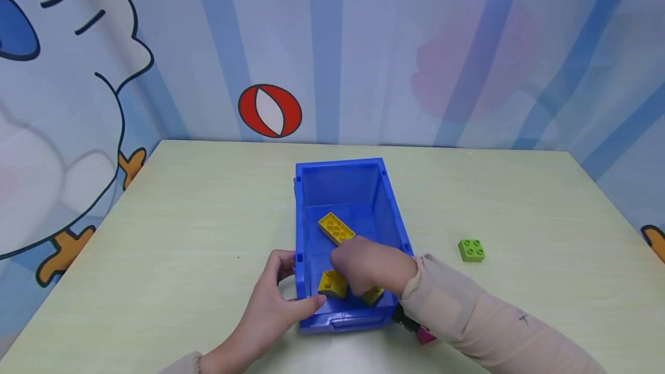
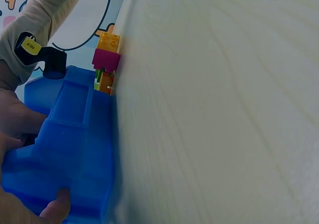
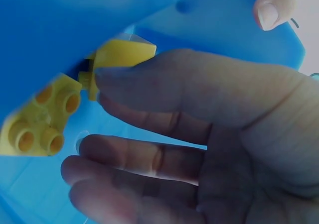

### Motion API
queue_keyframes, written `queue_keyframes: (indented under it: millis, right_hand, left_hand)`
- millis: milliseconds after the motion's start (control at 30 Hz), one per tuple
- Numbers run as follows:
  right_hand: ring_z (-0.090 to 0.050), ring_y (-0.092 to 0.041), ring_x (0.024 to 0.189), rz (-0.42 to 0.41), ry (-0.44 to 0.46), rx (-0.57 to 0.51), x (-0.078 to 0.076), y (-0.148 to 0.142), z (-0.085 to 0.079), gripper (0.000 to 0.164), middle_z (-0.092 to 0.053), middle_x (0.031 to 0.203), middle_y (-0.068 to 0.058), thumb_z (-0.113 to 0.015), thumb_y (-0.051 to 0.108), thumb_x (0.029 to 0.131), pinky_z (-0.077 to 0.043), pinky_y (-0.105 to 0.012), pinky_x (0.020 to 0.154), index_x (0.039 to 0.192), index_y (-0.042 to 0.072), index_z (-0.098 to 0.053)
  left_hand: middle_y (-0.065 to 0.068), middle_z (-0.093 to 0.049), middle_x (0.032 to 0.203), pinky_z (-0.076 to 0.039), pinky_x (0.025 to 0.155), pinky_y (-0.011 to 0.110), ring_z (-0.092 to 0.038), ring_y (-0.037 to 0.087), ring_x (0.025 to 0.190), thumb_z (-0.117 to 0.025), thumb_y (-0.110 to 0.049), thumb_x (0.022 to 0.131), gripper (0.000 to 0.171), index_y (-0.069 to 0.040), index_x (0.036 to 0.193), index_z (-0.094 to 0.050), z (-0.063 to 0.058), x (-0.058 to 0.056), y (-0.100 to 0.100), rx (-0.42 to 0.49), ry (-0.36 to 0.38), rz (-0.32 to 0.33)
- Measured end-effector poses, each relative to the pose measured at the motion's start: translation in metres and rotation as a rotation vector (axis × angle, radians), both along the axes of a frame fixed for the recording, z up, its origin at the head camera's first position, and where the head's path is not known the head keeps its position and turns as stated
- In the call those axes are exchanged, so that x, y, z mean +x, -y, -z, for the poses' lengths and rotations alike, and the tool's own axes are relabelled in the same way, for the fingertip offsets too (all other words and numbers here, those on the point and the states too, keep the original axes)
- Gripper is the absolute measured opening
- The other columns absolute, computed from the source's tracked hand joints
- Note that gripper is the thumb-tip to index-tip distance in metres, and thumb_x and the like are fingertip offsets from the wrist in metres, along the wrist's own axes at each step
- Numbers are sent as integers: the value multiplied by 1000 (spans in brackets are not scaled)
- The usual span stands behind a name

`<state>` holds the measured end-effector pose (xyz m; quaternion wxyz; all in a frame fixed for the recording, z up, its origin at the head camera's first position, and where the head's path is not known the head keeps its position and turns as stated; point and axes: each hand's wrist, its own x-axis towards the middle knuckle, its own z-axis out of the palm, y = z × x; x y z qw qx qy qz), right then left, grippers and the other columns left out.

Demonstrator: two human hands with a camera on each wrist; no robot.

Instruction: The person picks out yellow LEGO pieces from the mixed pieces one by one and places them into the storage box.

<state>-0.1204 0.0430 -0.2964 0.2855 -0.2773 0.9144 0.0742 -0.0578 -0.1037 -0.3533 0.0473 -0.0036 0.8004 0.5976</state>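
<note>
A blue plastic bin [image 1: 314, 326] stands on the table with several yellow toy bricks in it. My left hand [image 1: 277, 305] grips its near left side, thumb over the rim and fingers outside. Inside the bin, my right hand [image 1: 366, 264] reaches down among the bricks. One yellow brick [image 1: 335, 227] lies beyond it, another yellow brick [image 1: 332, 283] sits to its left, and a third yellow brick [image 1: 372, 294] is partly hidden beneath it. In the right wrist view, the thumb overlaps a yellow brick [image 3: 124, 52], the fingers are loosely extended, and a studded yellow brick [image 3: 42, 117] lies past the fingertips.
On the table to the right lies a light green brick [image 1: 471, 250]. Beside the bin, partly under the right sleeve [image 1: 467, 310], a magenta brick [image 1: 425, 336] shows; the left wrist view adds a yellow-orange brick [image 2: 108, 41] against it. A printed cloth [image 1: 363, 45] hangs behind the table.
</note>
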Motion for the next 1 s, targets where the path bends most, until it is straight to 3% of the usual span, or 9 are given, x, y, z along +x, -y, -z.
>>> queue_keyframes:
  millis: [767, 1000]
  right_hand:
    - [-50, -15, 67, -26, -34, -42, 2, 1, -5, 28, -54, 71, 1, -74, 14, 67, -47, -26, 61, 92, 13, -59]
    - [-51, -13, 65, -34, -45, -72, 4, 0, -15, 23, -54, 69, 2, -73, 16, 69, -48, -26, 62, 86, 14, -58]
  left_hand:
    - [7, -50, 117, -41, 91, 48, -43, 26, 112, -78, -28, 60, 62, -18, 110, -43, 1, -1, -1, 5, -1, -9]
    - [7, -50, 118, -39, 91, 49, -43, 26, 112, -78, -29, 61, 62, -18, 111, -43, 0, 0, 0, 4, 0, -3]
